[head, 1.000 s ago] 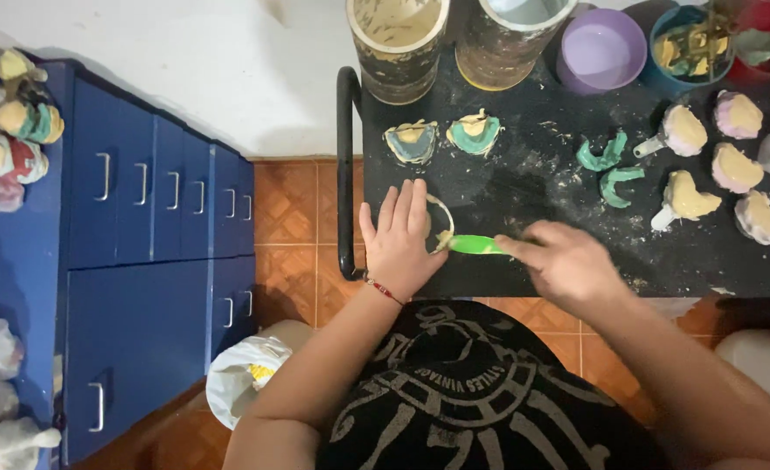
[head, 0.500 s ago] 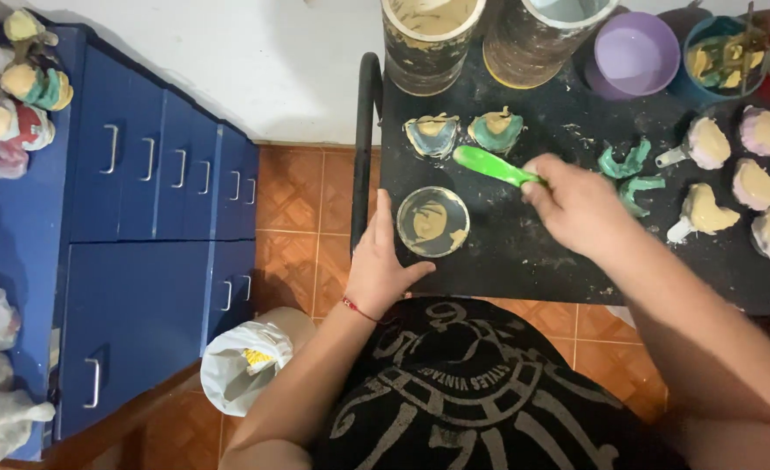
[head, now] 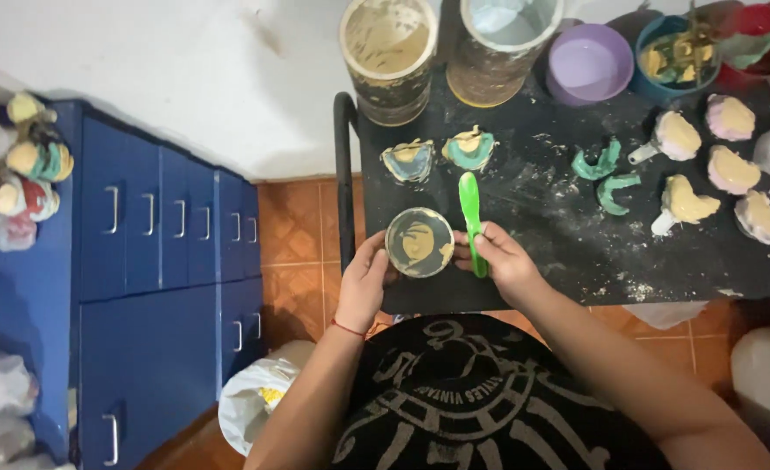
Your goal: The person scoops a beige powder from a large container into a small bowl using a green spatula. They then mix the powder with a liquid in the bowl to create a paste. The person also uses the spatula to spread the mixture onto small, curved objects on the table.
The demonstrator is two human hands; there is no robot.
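A small round mixing bowl [head: 419, 242] smeared with yellowish paste sits near the front left corner of the black table [head: 568, 252]. My left hand [head: 369, 277] cups the bowl's left side. A green spatula [head: 470, 211] is held upright in my right hand [head: 498, 259], just right of the bowl, its blade pointing away from me. Beyond the bowl lie two filled dental impression trays [head: 441, 155].
Two tall paste-stained containers [head: 391, 54], a purple bowl [head: 589, 61] and a blue bowl [head: 676, 52] line the table's far edge. Green trays [head: 607, 178] and several yellow casts [head: 707, 170] lie at right. Blue cabinets [head: 154, 287] stand left; a bagged bin [head: 258, 400] sits below.
My left hand slid from over the bowl to its left side, uncovering it. My right hand drew the spatula back toward me and turned it upright beside the bowl.
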